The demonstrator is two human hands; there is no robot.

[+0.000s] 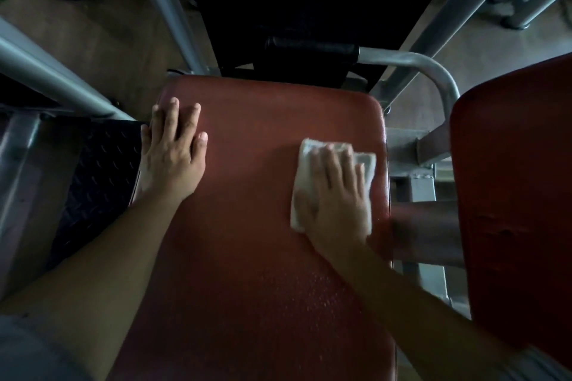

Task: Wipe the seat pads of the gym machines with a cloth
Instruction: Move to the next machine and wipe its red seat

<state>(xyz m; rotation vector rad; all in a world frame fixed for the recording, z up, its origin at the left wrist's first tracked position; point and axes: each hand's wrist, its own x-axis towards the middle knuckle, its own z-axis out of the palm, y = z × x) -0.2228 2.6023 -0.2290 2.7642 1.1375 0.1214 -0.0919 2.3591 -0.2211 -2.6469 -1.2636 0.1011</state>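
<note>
One seat pad (263,195), lengthwise near-far: left hand (173,155) flat, right hand (337,198) flat on cloth (308,150).

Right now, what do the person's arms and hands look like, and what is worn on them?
Left hand and right hand are bare: no gloves, rings or watch visible. Forearms are uncovered; grey sleeve fabric shows at both lower corners.

Bare forearms (102,260), grey short sleeves (28,353)

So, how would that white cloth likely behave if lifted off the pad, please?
Probably floppy: the cloth lies rumpled under the flat right hand. Likely light, being small and thin. It may cling slightly, since the seat pad looks wet.
</note>
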